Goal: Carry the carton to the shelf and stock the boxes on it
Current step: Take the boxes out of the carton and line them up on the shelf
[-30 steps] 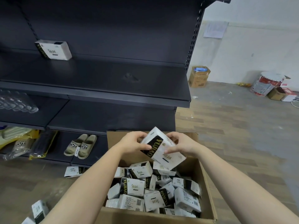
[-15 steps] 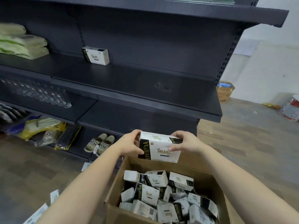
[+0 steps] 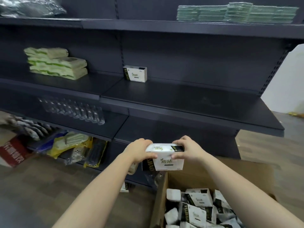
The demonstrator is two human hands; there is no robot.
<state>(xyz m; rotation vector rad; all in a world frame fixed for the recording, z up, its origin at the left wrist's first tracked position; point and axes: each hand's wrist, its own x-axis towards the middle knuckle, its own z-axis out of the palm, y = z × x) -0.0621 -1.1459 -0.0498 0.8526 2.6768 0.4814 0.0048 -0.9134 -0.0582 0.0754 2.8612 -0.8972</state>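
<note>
Both arms are bare: the left forearm and the right forearm show uncovered skin from the lower edge of the view all the way to the wrists. The left hand and the right hand are bare as well, with smooth backs and rounded knuckles. Behind the hands, each forearm looks long and slender, broadening toward the camera.

- Dark metal shelving fills most of the view, several tiers deep, with a perforated upright at its right end.
- A plain white wall shows past that end.
- The floor is grey-brown wood-look plank.
- Green packs and clear bottles sit on the left bays.
- A red-and-white box stands on the floor, far left.
- Light is soft and even.
</note>
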